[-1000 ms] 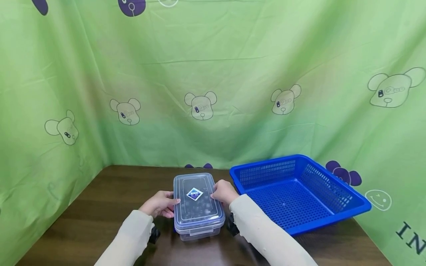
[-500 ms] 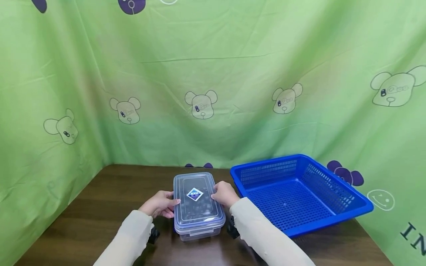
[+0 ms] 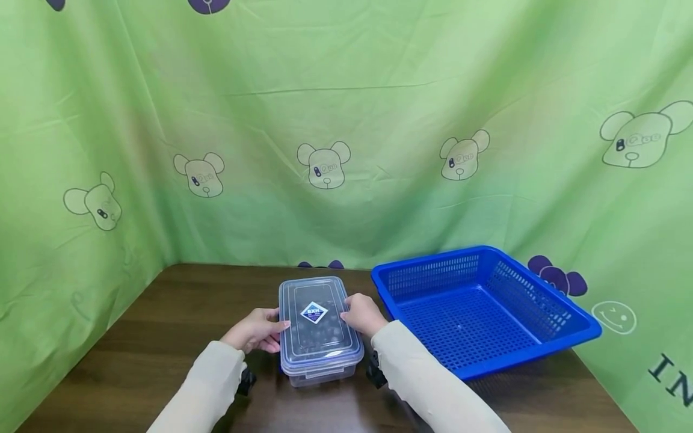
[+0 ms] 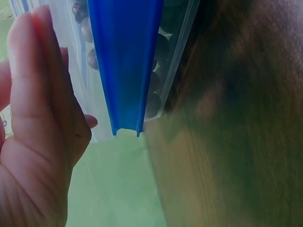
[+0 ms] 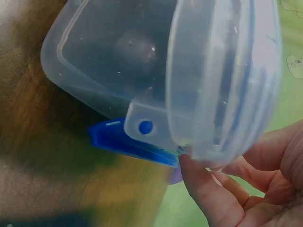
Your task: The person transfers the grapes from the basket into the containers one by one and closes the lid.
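A clear plastic food container stands on the table with its lid on top, marked by a diamond sticker. Dark round pieces, grape-like, show through its wall in the left wrist view. My left hand is at the left side, thumb over the lid's edge and fingers below. On the right, my right hand pinches the lid's rim. Along the left side runs a blue latch. Another blue latch slants away from the right wall, its upper end by the right hand's fingertip.
A blue plastic basket with slotted walls stands to the right, close to the right forearm. Behind the brown wooden table hangs a green printed curtain, which also closes in both sides.
The head view has shifted slightly. Both hands keep their hold at the container's sides, and the container and basket stay in place.
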A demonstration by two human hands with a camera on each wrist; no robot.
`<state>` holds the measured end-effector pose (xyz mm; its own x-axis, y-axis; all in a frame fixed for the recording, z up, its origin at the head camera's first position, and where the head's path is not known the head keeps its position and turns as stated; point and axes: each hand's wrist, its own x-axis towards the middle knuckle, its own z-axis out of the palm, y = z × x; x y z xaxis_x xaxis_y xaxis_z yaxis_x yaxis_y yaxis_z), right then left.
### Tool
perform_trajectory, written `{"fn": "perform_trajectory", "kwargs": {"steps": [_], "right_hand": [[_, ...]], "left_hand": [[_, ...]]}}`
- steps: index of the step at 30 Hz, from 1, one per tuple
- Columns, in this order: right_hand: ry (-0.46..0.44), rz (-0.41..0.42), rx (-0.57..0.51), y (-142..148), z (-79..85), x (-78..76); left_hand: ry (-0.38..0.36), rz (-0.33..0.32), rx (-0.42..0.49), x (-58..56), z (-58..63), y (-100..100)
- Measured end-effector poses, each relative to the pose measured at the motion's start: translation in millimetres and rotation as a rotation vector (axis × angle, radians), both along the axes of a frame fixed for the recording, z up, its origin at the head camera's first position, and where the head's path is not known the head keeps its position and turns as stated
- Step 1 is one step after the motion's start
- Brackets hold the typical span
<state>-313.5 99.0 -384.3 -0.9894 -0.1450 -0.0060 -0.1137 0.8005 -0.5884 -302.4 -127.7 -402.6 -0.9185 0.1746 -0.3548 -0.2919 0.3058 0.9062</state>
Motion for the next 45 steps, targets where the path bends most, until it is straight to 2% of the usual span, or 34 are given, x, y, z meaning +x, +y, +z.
{"fn": "perform_trajectory", "kwargs": {"steps": [10, 13, 16, 20, 23, 28, 40, 45], "right_hand": [[0.015, 0.001, 0.001, 0, -2.8, 3.9], [0.007, -0.014, -0.040, 2, -4.0, 5.1], [-0.047, -0.043, -0.115, 4, -5.0, 5.7], [-0.167, -0.086, -0.247, 6, -5.1, 4.4], [-0.249, -0.123, -0.293, 8, -5.1, 2.7], [-0.363, -0.165, -0.289, 11, -6.0, 0.8], [-0.429, -0.129, -0.302, 20, -10.7, 1.5], [-0.476, -0.109, -0.320, 20, -10.7, 3.4]], "left_hand": [[-0.018, 0.015, 0.015, 1.5, -9.7, -1], [-0.015, 0.018, 0.002, 2.6, -10.3, -1], [-0.008, 0.017, -0.032, 3.3, -8.2, 0], [0.002, 0.012, -0.064, 3.0, -4.9, 1], [0.000, 0.004, -0.062, 2.8, -4.1, 0], [0.004, 0.004, -0.065, 1.8, -5.0, -1], [-0.010, -0.013, -0.062, -2.4, -6.9, -2], [-0.014, 0.000, -0.078, -4.0, -6.2, -5]]}}
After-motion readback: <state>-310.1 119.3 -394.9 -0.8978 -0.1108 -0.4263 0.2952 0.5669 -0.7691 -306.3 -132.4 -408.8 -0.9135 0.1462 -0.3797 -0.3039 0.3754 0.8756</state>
